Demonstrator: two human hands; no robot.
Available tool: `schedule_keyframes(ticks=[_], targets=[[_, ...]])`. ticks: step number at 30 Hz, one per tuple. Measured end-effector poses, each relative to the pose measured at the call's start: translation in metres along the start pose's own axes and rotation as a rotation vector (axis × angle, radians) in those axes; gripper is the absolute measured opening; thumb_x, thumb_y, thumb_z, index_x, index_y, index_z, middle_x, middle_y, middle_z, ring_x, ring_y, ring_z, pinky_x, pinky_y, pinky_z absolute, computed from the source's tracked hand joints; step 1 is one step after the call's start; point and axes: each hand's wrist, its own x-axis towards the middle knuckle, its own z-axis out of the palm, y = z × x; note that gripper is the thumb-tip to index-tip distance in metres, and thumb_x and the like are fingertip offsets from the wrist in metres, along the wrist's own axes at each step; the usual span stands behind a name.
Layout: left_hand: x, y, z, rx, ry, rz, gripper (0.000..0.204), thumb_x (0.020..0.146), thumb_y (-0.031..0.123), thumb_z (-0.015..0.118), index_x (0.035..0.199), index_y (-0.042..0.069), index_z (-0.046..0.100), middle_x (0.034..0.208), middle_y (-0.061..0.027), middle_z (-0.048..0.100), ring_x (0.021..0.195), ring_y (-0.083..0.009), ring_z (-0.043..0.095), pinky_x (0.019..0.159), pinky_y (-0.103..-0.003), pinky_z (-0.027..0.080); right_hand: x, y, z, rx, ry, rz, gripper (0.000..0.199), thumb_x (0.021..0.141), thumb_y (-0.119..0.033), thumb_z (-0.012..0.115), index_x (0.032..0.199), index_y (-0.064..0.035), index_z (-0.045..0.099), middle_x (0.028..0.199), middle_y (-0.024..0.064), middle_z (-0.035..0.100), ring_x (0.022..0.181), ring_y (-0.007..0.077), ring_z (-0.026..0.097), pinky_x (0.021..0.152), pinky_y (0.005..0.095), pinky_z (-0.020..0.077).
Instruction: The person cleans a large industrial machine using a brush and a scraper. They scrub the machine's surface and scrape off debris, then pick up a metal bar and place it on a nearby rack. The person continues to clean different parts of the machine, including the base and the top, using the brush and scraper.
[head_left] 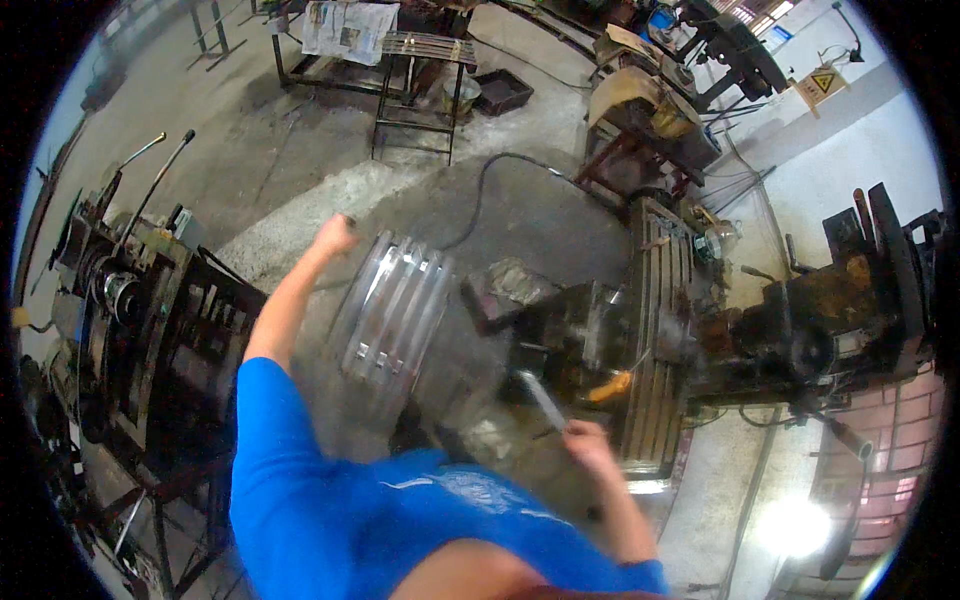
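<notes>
A big grooved metal pulley (392, 312) stood against the milling machine (640, 340). The left hand (335, 236) sat on its far rim, fingers curled shut. The right hand (585, 440), fingers clamped, gripped a blurred metal rod (543, 400) beside it.

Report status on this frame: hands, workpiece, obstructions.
Left hand on far rim of grooved metal pulley wheel. Right hand closed on slim metal tool. Frame blurred; milling machine table close on the right.
</notes>
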Motion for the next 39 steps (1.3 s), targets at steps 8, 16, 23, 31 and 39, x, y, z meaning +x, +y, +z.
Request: schedule_keyframes(ticks=[8, 16, 23, 31, 39], targets=[[-0.059, 0.114, 0.059, -0.121, -0.129, 0.459, 0.044, 0.058, 0.010, 0.057, 0.102, 0.007, 0.059, 0.085, -0.0173, 0.061, 0.079, -0.0302, 0.059, 0.072, -0.037, 0.046, -0.094, -0.001, -0.082, 0.073, 0.276, -0.094, 0.013, 0.061, 0.000, 0.048, 0.073, -0.0023, 0.054, 0.064, 0.0034, 0.054, 0.057, 0.0116, 0.052, 0.049, 0.0215, 0.0387], [-0.141, 0.173, 0.103, -0.150, -0.413, 0.506, 0.042, 0.067, 0.006, 0.056, 0.108, 0.000, 0.054, 0.074, -0.0132, 0.061, 0.059, -0.0137, 0.055, 0.058, -0.027, 0.044, -0.180, 0.140, -0.138, -0.127, 0.581, -0.091, 0.009, 0.060, -0.003, 0.049, 0.068, 0.0002, 0.051, 0.057, 0.0078, 0.048, 0.053, 0.0127, 0.043, 0.049, 0.0274, 0.0367], [-0.283, 0.262, 0.202, -0.212, -0.549, 0.523, 0.034, 0.072, 0.004, 0.052, 0.105, -0.004, 0.054, 0.080, -0.0128, 0.062, 0.070, -0.0161, 0.059, 0.064, -0.025, 0.045, -0.206, 0.240, -0.272, -0.619, 0.475, -0.040, 0.014, 0.058, -0.011, 0.050, 0.069, -0.0027, 0.052, 0.069, 0.0192, 0.056, 0.067, 0.0339, 0.055, 0.060, 0.0390, 0.0426], [-0.430, 0.374, 0.312, -0.067, -0.440, 0.763, 0.027, 0.073, 0.019, 0.057, 0.095, 0.005, 0.059, 0.078, -0.0171, 0.060, 0.074, -0.0334, 0.057, 0.064, -0.039, 0.046, -0.146, 0.270, -0.324, -0.975, 0.187, -0.006, 0.043, 0.062, -0.019, 0.050, 0.103, -0.0109, 0.058, 0.102, 0.0122, 0.057, 0.096, 0.0273, 0.054, 0.086, 0.0341, 0.0415], [-0.453, 0.398, 0.331, 0.094, -0.409, 0.674, 0.032, 0.072, 0.014, 0.058, 0.103, 0.004, 0.057, 0.084, -0.0199, 0.060, 0.074, -0.0341, 0.058, 0.066, -0.038, 0.047, -0.106, 0.223, -0.277, -1.016, 0.040, -0.112, 0.034, 0.062, -0.020, 0.055, 0.094, -0.0113, 0.060, 0.092, 0.0117, 0.060, 0.087, 0.0284, 0.057, 0.076, 0.0378, 0.0457]])
